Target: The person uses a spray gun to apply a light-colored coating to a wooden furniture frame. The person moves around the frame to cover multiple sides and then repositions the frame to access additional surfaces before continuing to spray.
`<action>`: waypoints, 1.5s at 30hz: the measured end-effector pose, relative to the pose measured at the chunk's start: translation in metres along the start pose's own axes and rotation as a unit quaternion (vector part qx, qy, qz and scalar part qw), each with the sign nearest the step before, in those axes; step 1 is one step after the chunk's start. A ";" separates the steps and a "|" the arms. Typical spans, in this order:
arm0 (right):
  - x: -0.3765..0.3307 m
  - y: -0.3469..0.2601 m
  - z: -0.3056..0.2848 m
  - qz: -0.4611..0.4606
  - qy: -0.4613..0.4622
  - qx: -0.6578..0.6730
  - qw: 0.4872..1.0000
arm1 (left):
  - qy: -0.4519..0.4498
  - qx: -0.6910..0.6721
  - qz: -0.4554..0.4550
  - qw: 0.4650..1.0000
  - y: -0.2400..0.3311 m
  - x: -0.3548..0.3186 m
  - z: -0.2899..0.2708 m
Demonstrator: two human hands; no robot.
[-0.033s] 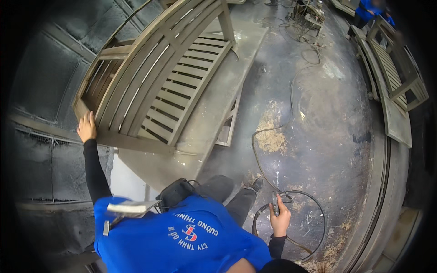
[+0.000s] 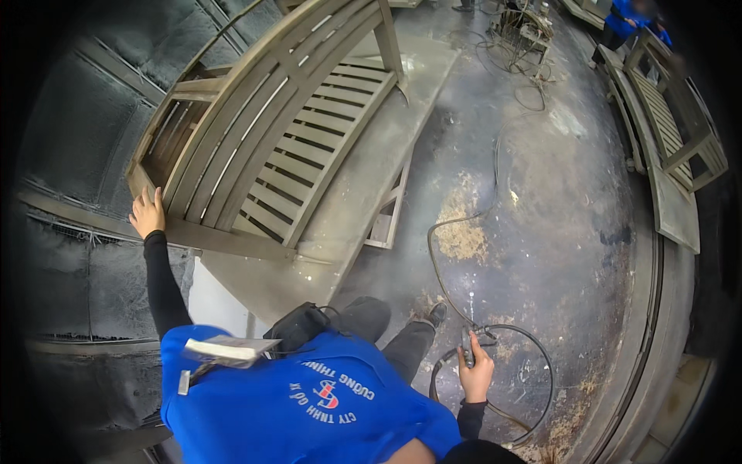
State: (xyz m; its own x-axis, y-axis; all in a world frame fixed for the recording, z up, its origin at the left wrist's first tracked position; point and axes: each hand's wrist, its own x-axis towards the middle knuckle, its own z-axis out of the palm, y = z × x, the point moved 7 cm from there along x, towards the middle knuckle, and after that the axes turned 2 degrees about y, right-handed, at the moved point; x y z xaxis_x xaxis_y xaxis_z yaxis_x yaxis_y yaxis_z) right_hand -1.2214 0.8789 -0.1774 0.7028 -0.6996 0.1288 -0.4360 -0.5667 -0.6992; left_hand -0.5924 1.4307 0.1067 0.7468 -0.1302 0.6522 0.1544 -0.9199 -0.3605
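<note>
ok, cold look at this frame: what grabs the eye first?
The big grey slatted wooden bench lying on a platform at upper left, with the left hand touching its near corner. Next, the right hand at lower centre gripping a dark tool, its black hose looping over the stained floor. The blue shirt fills the bottom edge.

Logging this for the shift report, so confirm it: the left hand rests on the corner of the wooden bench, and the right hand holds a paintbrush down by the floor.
Not quite. In the head view the right hand holds a dark tool with a hose attached, not a paintbrush. The rest stands: the left hand rests on the corner of the wooden bench.
</note>
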 end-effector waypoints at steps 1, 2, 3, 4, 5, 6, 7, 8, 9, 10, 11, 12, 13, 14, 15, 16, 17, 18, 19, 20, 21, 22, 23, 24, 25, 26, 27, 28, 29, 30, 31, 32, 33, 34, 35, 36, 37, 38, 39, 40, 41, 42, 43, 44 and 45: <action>-0.002 0.007 0.002 0.015 -0.034 -0.008 0.999 | 0.074 0.070 -0.046 0.994 0.005 -0.001 0.004; 0.004 0.018 0.000 0.027 -0.063 -0.017 0.998 | 0.133 0.017 -0.105 0.985 0.019 0.003 0.009; 0.001 0.027 -0.005 0.035 -0.091 -0.025 0.995 | 0.108 -0.001 -0.183 0.977 0.030 -0.005 0.020; 0.000 0.035 -0.010 0.034 -0.109 -0.032 0.993 | 0.082 -0.092 -0.215 0.969 0.051 -0.013 0.028; -0.003 0.043 -0.016 0.041 -0.123 -0.029 0.991 | 0.057 -0.159 -0.171 0.971 0.085 -0.022 0.030; -0.003 0.046 -0.024 0.031 -0.122 -0.017 0.992 | 0.086 -0.225 -0.076 0.967 0.126 -0.041 0.018; 0.001 0.048 -0.032 0.001 -0.104 0.004 0.995 | 0.073 -0.255 0.024 0.964 0.170 -0.062 0.005; 0.006 0.053 -0.039 0.007 -0.113 0.002 0.994 | 0.027 -0.288 0.121 0.950 0.213 -0.086 -0.010; 0.008 0.056 -0.042 0.023 -0.141 -0.011 0.990 | -0.123 -0.348 0.191 0.909 0.251 -0.108 -0.013; 0.011 0.056 -0.046 0.028 -0.155 -0.019 0.987 | -0.139 -0.396 0.319 0.850 0.291 -0.139 -0.039; 0.015 0.055 -0.049 0.034 -0.173 -0.025 0.984 | -0.382 -0.558 0.154 0.720 0.319 -0.173 -0.034; 0.021 0.055 -0.054 0.029 -0.180 -0.012 0.983 | -0.546 -0.532 0.087 0.641 0.344 -0.218 -0.040; 0.034 0.053 -0.057 0.021 -0.185 -0.005 0.982 | -0.615 -0.508 0.132 0.589 0.372 -0.256 -0.062; 0.042 0.050 -0.061 0.014 -0.194 0.004 0.981 | -0.607 -0.486 0.213 0.591 0.390 -0.287 -0.090; 0.052 0.044 -0.064 -0.012 -0.190 0.020 0.981 | -0.585 -0.461 0.301 0.595 0.403 -0.313 -0.117; 0.062 0.043 -0.066 -0.017 -0.209 0.018 0.978 | -0.626 -0.468 0.272 0.562 0.407 -0.339 -0.134; 0.075 0.043 -0.067 -0.009 -0.234 0.005 0.972 | -0.655 -0.472 0.254 0.533 0.409 -0.360 -0.151; 0.090 0.039 -0.067 -0.022 -0.243 0.005 0.970 | -0.672 -0.474 0.239 0.516 0.406 -0.375 -0.164; 0.103 0.032 -0.065 -0.034 -0.253 0.009 0.967 | -0.690 -0.470 0.228 0.502 0.398 -0.385 -0.175; 0.114 0.022 -0.067 -0.039 -0.264 0.003 0.964 | -0.682 -0.457 0.218 0.527 0.387 -0.387 -0.182; 0.123 0.017 -0.068 -0.050 -0.282 -0.017 0.958 | -0.674 -0.441 0.211 0.553 0.378 -0.390 -0.187; 0.132 0.008 -0.070 -0.058 -0.299 -0.037 0.952 | -0.670 -0.414 0.208 0.580 0.368 -0.392 -0.191; 0.137 0.003 -0.072 -0.062 -0.315 -0.056 0.945 | -0.647 -0.407 0.197 0.614 0.360 -0.393 -0.196; 0.148 -0.009 -0.077 -0.081 -0.326 -0.065 0.940 | -0.628 -0.387 0.193 0.647 0.354 -0.392 -0.200; 0.157 -0.019 -0.082 -0.095 -0.336 -0.073 0.934 | -0.605 -0.363 0.199 0.680 0.348 -0.393 -0.205; 0.163 -0.031 -0.090 -0.116 -0.337 -0.070 0.932 | -0.605 -0.392 0.188 0.666 0.347 -0.398 -0.213; 0.167 -0.036 -0.094 -0.113 -0.345 -0.075 0.929 | -0.596 -0.424 0.185 0.656 0.350 -0.403 -0.219; 0.172 -0.045 -0.095 -0.119 -0.342 -0.070 0.930 | -0.609 -0.443 0.179 0.633 0.353 -0.414 -0.222; 0.179 -0.054 -0.097 -0.125 -0.335 -0.064 0.932 | -0.618 -0.462 0.175 0.612 0.358 -0.422 -0.228; 0.179 -0.062 -0.098 -0.142 -0.336 -0.083 0.927 | -0.621 -0.459 0.181 0.610 0.359 -0.435 -0.233; 0.184 -0.069 -0.097 -0.149 -0.340 -0.096 0.924 | -0.634 -0.441 0.191 0.606 0.363 -0.446 -0.236; 0.189 -0.073 -0.097 -0.155 -0.352 -0.108 0.917 | -0.656 -0.391 0.200 0.614 0.366 -0.458 -0.235; 0.191 -0.073 -0.100 -0.159 -0.370 -0.123 0.907 | -0.670 -0.378 0.208 0.605 0.372 -0.472 -0.235; 0.202 -0.078 -0.102 -0.189 -0.390 -0.120 0.893 | -0.684 -0.361 0.221 0.594 0.379 -0.479 -0.236; 0.213 -0.083 -0.108 -0.201 -0.406 -0.121 0.883 | -0.685 -0.348 0.232 0.596 0.386 -0.479 -0.235; 0.222 -0.086 -0.111 -0.217 -0.418 -0.120 0.874 | -0.679 -0.374 0.214 0.595 0.394 -0.480 -0.237; 0.227 -0.090 -0.117 -0.239 -0.426 -0.111 0.865 | -0.687 -0.377 0.198 0.589 0.401 -0.485 -0.241; 0.237 -0.089 -0.121 -0.243 -0.442 -0.135 0.853 | -0.695 -0.377 0.182 0.585 0.408 -0.487 -0.243; 0.254 -0.094 -0.126 -0.253 -0.431 -0.106 0.860 | -0.703 -0.375 0.166 0.582 0.417 -0.486 -0.246; 0.274 -0.099 -0.133 -0.263 -0.420 -0.076 0.865 | -0.707 -0.353 0.178 0.586 0.430 -0.484 -0.249; 0.288 -0.104 -0.137 -0.263 -0.415 -0.060 0.869 | -0.705 -0.358 0.174 0.587 0.440 -0.484 -0.253; 0.310 -0.112 -0.148 -0.286 -0.386 -0.017 0.877 | -0.701 -0.358 0.175 0.591 0.457 -0.476 -0.256; 0.333 -0.122 -0.163 -0.317 -0.339 0.049 0.884 | -0.696 -0.354 0.179 0.599 0.475 -0.468 -0.258; 0.356 -0.128 -0.182 -0.339 -0.296 0.111 0.886 | -0.686 -0.343 0.180 0.615 0.493 -0.458 -0.261; 0.380 -0.133 -0.202 -0.358 -0.254 0.172 0.882 | -0.676 -0.328 0.183 0.634 0.514 -0.445 -0.264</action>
State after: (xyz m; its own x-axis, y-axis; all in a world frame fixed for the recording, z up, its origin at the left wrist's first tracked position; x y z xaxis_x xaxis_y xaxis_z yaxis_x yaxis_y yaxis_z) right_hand -1.0102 0.6003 0.1062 0.9282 0.1178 0.3530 0.3560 -0.5572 -0.7502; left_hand -1.0160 0.9179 -0.1924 0.5949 -0.3512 -0.7230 -0.1606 -0.9333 0.3212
